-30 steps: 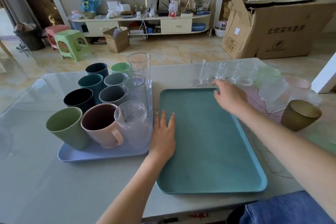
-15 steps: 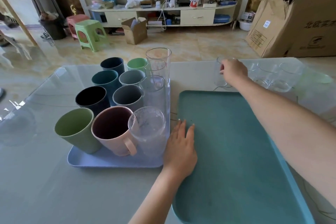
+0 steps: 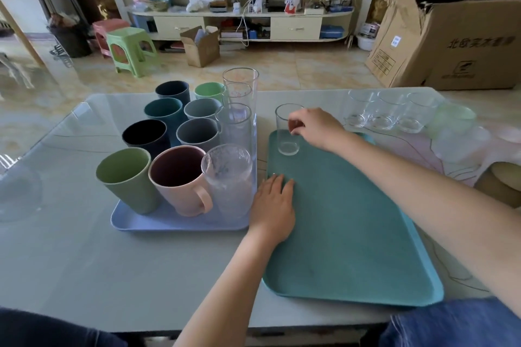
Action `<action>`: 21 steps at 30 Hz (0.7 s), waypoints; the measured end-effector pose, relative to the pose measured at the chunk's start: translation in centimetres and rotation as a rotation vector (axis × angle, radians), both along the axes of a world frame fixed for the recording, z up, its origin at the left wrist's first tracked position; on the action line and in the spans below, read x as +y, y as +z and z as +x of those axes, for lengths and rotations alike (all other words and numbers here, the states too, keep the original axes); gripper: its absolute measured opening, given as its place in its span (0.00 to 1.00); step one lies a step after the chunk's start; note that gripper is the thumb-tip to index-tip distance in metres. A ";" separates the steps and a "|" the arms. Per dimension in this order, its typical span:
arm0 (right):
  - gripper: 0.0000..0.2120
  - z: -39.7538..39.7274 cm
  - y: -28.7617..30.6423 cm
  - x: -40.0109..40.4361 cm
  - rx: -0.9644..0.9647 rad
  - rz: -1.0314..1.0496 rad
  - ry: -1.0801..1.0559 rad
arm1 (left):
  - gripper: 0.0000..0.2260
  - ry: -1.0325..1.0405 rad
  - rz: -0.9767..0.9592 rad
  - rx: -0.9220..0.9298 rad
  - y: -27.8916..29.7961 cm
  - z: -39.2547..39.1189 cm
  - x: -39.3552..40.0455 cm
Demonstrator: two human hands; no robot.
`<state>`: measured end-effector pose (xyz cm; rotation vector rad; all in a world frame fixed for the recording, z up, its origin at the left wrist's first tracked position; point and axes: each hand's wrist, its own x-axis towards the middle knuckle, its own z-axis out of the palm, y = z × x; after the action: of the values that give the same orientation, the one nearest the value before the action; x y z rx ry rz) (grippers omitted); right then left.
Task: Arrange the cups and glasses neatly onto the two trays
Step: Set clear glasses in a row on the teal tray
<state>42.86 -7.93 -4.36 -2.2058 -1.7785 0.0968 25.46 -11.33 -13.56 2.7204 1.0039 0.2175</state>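
1. The right hand [image 3: 315,128] pinched a small clear cylindrical glass [image 3: 288,132] near its rim, its base in the far left corner of the otherwise bare teal rectangular tray [image 3: 352,234].
2. The left hand [image 3: 272,207] lay flat, fingers straight and together, on that tray's left edge.
3. The pale blue rectangular tray [image 3: 169,224] held eight coloured cups and, along its right side, four clear glasses.
4. Three short clear tumblers [image 3: 386,114] stood in a row on the glass-topped table [image 3: 84,262], beyond the teal tray.
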 end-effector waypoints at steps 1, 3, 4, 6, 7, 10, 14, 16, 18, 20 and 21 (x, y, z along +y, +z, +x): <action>0.02 -0.2 -0.2 0.3 0.002 -0.006 -0.009 | 0.24 0.002 -0.004 0.003 0.0 -0.1 0.0; 0.03 -0.5 -0.6 0.6 -0.021 -0.005 -0.030 | 0.24 0.000 -0.012 0.007 0.1 -0.1 0.0; 0.03 -0.5 -0.7 0.8 -0.031 -0.004 -0.042 | 0.24 -0.005 -0.013 0.005 0.0 -0.1 -0.1; 0.04 -0.5 -0.8 1.0 -0.032 -0.013 -0.060 | 0.24 -0.006 -0.016 0.002 -0.1 0.0 0.0; 0.04 -0.5 -0.8 1.0 -0.033 -0.019 -0.064 | 0.24 -0.003 -0.014 0.008 -0.2 0.0 0.0; 0.03 0.0 -0.9 1.4 -0.015 -0.004 -0.070 | 0.25 0.005 0.002 0.048 -0.4 0.2 0.1; 0.04 0.2 -1.2 1.9 0.047 0.017 -0.070 | 0.24 0.008 -0.007 0.121 -0.3 0.7 0.1; 0.09 0.3 -1.2 1.8 0.066 0.000 -0.060 | 0.24 0.016 -0.019 0.143 -0.4 1.0 0.1; 0.21 0.8 -0.8 1.4 0.074 0.021 -0.062 | 0.25 0.017 -0.018 0.153 -0.5 1.2 0.2; 0.27 1.9 -0.1 0.8 0.050 0.129 -0.112 | 0.25 0.014 -0.017 0.141 -0.6 1.2 0.2; 0.28 2.7 0.2 0.5 0.035 0.184 -0.153 | 0.25 0.015 -0.021 0.130 -0.6 1.2 0.2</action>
<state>45.51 -7.39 -4.20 -2.1835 -1.5288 -0.0591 26.67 -11.09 -14.14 2.7385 1.0547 0.0329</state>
